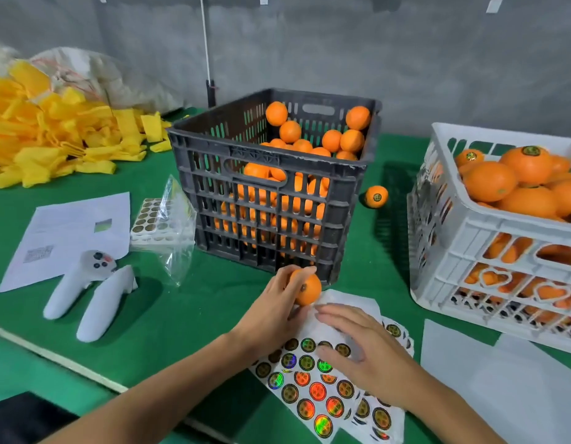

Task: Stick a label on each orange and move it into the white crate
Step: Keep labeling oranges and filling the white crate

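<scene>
- The left hand (274,302) grips an unlabelled orange (306,288) just in front of the dark crate (268,187).
- The right hand (367,350) lies with fingers loosely spread over the sticker sheet (313,389), holding nothing that shows.
- The orange looks firm, round and prone to rolling; best cupped around its middle.
- The white crate (489,251) stands to the right on the bench (188,302), its top open, with bare cloth between.

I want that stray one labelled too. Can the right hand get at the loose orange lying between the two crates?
Probably yes: the right hand holds nothing, and bare green table runs from it to the loose orange between the crates.
</scene>
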`<state>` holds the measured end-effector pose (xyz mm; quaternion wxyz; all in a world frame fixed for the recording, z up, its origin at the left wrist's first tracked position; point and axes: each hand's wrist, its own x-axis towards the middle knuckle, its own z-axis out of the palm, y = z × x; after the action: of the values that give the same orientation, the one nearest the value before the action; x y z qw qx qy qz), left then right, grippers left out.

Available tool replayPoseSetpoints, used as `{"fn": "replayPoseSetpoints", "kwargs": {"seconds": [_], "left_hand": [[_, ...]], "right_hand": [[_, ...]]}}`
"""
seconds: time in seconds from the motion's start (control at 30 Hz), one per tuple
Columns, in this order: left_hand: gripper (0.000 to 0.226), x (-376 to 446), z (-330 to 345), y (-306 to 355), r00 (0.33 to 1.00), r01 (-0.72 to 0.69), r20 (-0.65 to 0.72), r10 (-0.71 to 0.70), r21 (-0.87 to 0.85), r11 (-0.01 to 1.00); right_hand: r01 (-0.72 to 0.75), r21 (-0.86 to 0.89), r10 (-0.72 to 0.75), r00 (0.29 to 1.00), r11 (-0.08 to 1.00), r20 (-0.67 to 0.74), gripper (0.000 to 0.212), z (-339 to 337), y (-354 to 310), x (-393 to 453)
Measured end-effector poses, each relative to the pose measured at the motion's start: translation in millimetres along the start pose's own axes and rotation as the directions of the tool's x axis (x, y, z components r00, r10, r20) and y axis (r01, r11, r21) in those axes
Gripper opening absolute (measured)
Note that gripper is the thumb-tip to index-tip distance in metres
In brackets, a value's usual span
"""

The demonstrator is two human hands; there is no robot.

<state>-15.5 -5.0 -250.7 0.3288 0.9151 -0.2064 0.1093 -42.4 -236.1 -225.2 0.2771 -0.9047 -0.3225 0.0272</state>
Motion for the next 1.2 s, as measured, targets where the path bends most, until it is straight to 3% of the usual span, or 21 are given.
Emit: {"fn": "replayPoseSetpoints", "kwargs": {"seconds": [0.07,0.17,0.37,0.5,0.63,0.67,0.73,0.8,0.9,0.93,1.07,1.2], "left_hand": [[0.065,0,0,1,1.000,0.012,-0.002,-0.012,0.002,1.000],[0.066,-1,-2,2,1.000,0.013,-0.008,-0.013,-0.010,1.000],[0.069,0,-3,3,1.000,-0.008,-0.027,0.008,-0.002,1.000],[0.069,1,1,4,1.000,-0.014,-0.018,0.015,0.053,0.998],[0.069,2,-1,2,1.000,-0.011,-0.025,0.012,0.052,0.999],[0.069,2,-2,3,1.000,-0.013,-0.025,0.014,0.046,0.999],[0.069,2,-3,3,1.000,-0.012,-0.020,0.013,0.026,1.000],[0.068,4,-7,5,1.000,-0.011,-0.023,0.011,-0.008,1.000],[0.065,6,-15,15,0.996,-0.013,-0.087,0.001,-0.132,0.991],[0.063,8,-18,20,0.993,-0.027,-0.115,0.005,-0.193,0.981],[0.062,15,-26,40,0.979,-0.112,-0.197,0.047,-0.330,0.938],[0.068,23,-36,51,0.957,-0.170,-0.283,0.065,-0.363,0.916]], "right_hand": [[0.000,-0.137,0.013,0.996,0.991,0.091,0.073,-2,5,-4],[0.005,-0.115,0.007,0.994,0.993,0.110,0.074,-1,8,-3],[0.025,-0.018,-0.027,0.993,1.000,-0.114,0.052,6,11,-2],[0.159,-0.125,-0.186,0.949,0.979,-0.255,0.033,10,11,-6],[0.363,-0.254,-0.429,0.853,0.897,-0.297,0.013,8,3,-6],[0.362,-0.189,-0.405,0.860,0.913,-0.309,0.011,6,0,-8],[0.257,0.188,-0.188,0.928,0.948,-0.322,0.013,-2,-11,-10],[0.123,0.593,0.070,0.954,0.796,-0.292,0.026,-14,-27,-7],[0.032,0.862,0.318,0.922,0.506,-0.220,0.033,-29,-45,9],[0.005,0.877,0.340,0.921,0.480,-0.191,0.033,-33,-50,15],[0.006,0.812,0.343,0.905,0.583,-0.253,0.028,-45,-61,30],[0.061,0.584,0.258,0.856,0.809,-0.447,0.025,-55,-57,34]]}}
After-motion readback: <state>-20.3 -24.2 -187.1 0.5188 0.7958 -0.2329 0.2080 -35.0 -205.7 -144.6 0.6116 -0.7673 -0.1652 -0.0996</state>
